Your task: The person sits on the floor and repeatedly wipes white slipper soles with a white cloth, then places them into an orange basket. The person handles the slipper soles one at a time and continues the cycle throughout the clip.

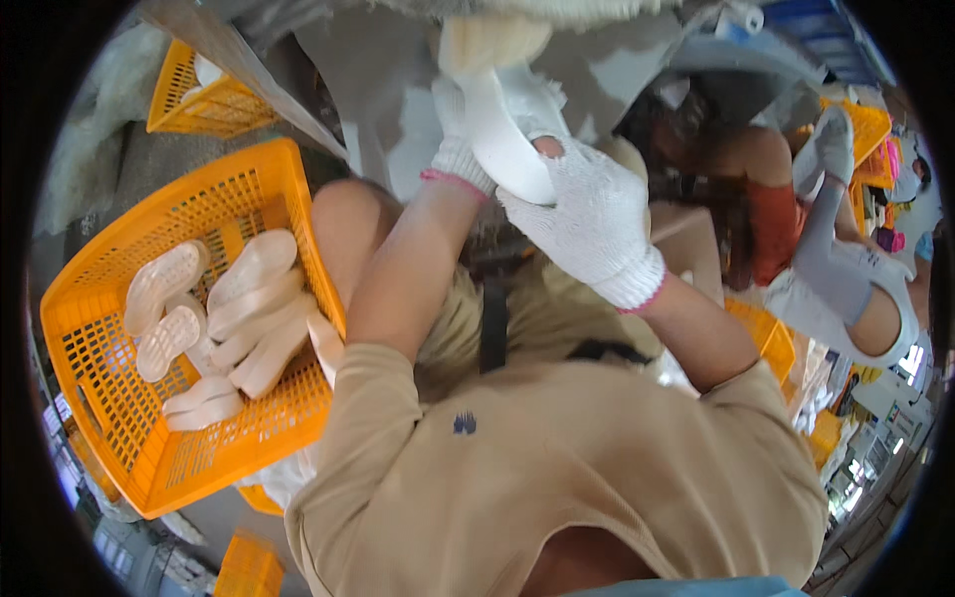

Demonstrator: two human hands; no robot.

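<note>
Between my gloved hands is a white shoe sole (507, 149), tilted, with a raised curved rim. My left hand (456, 124), in a white knit glove with a pink cuff edge, grips its left side; its fingers are largely hidden behind the sole. My right hand (587, 204), gloved alike, is closed on the lower right side, and a bare thumb tip shows through the glove. At the sole's upper end is a blurred cream-coloured block (492, 45); whether it is part of the sole I cannot tell. A fuzzy whitish edge (557, 8) runs just above it.
To my left stands an orange plastic basket (149, 463) with several cream shoe soles (254, 289). A smaller orange basket (224, 109) is farther off at the upper left. At the right sits another person with a white glove (834, 144) and a grey sleeve (818, 229). More orange crates (761, 333) stand nearby.
</note>
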